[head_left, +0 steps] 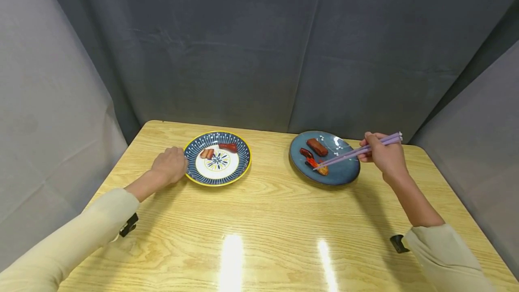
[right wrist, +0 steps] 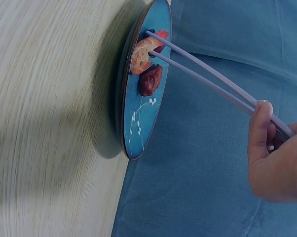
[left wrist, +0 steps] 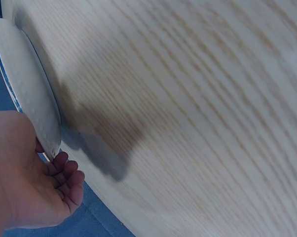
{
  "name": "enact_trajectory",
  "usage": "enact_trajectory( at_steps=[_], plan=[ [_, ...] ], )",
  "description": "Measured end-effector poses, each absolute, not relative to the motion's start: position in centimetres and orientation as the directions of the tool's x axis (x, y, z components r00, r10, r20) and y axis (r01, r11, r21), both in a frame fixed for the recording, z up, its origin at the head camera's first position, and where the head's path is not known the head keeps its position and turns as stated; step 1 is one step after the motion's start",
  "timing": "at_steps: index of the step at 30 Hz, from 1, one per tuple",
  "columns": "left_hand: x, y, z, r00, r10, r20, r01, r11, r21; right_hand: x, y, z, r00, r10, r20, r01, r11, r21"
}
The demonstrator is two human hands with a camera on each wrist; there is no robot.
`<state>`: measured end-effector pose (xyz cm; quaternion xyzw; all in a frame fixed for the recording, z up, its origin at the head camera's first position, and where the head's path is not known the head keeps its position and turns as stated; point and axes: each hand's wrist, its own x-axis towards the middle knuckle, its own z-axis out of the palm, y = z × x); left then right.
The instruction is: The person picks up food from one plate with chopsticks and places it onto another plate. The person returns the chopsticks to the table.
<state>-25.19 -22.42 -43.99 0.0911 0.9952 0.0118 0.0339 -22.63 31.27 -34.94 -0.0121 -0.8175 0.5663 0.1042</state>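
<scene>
My left hand (head_left: pixel 170 165) pinches the left rim of a patterned plate (head_left: pixel 194 175) with a yellow edge; the left wrist view shows curled fingers at the plate's (left wrist: pixel 32 79) rim. On this plate lie a striped piece of pork belly (head_left: pixel 207 153) and a dark red meat piece (head_left: pixel 228 148). My right hand (head_left: pixel 383 154) holds lilac chopsticks (head_left: pixel 357 151), slanting down to the left. Their tips are at an orange-red shrimp (right wrist: pixel 143 54) on the blue plate (head_left: pixel 344 172). Beside the shrimp are a brown meat block (head_left: pixel 317 147) and a small dark red piece (head_left: pixel 306 152).
Both plates stand near the far edge of the wooden table (head_left: pixel 259 211), with a stretch of tabletop between them. A dark grey curtain (head_left: pixel 219 48) hangs behind it. Pale cloth panels (head_left: pixel 48 116) flank the sides.
</scene>
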Motion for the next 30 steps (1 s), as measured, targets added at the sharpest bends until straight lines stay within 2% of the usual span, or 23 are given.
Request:
enact_trajectory(
  at_steps=[30],
  plan=[
    [-25.19,-22.41,-44.00,-0.981,0.187,-0.054,0.185,0.982,0.033,-23.25,32.29,-34.60,-0.987,0.091,0.135,-0.079,0.457,-0.886]
  ],
)
